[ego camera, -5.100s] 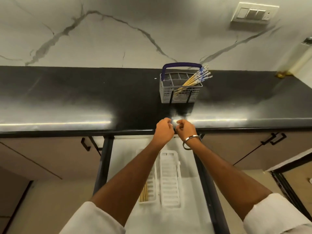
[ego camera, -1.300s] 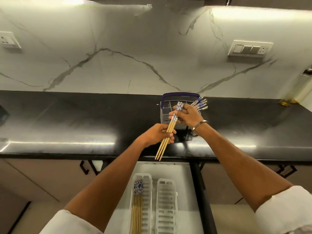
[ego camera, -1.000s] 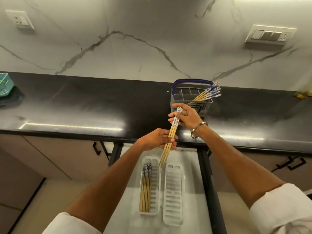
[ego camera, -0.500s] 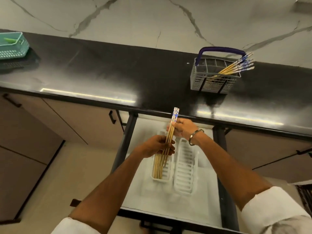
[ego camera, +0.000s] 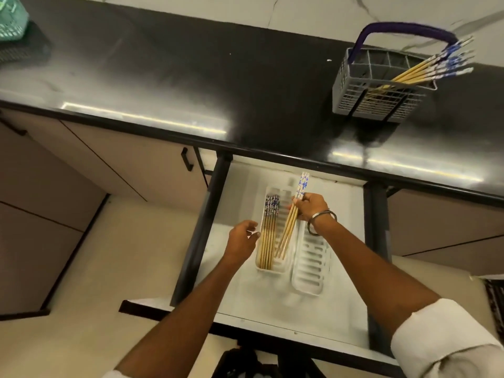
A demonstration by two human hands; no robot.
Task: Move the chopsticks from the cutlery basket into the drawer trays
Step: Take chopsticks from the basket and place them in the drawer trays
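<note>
Two white slotted trays lie side by side in the open drawer (ego camera: 341, 304) under the black surface (ego camera: 191, 85). Left tray (ego camera: 268, 266) already holds a row of chopsticks (ego camera: 267, 236), lying flat along its left side with their blue-and-white patterned ends toward the back of the drawer. Right tray (ego camera: 311, 271) shows only its bare slots.

Above the left tray, the right hand (ego camera: 311, 207) pinches a small bundle of chopsticks (ego camera: 290, 222) near the patterned tops, fingers curled round them. The bundle slants: the plain tips reach down into the right part of the left tray, while the decorated ends stick up past the hand toward the back of the drawer. A metal bangle (ego camera: 321, 222) sits on that wrist.

The left hand (ego camera: 241, 240) is just beside the left tray's outer wall, fingers loosely curled and holding nothing; whether the fingertips touch the tray rim cannot be told.

On the surface, well apart to the right, stands the grey cutlery basket (ego camera: 379, 96) with a dark blue handle (ego camera: 403, 27). More chopsticks (ego camera: 431, 68) lean out of its right-hand compartments, patterned ends pointing up and to the right.

A green mesh basket (ego camera: 11, 23) shows at the far left edge of the surface. White sleeves cover both forearms near the bottom of the view. No readable writing or brand mark shows on anything.
</note>
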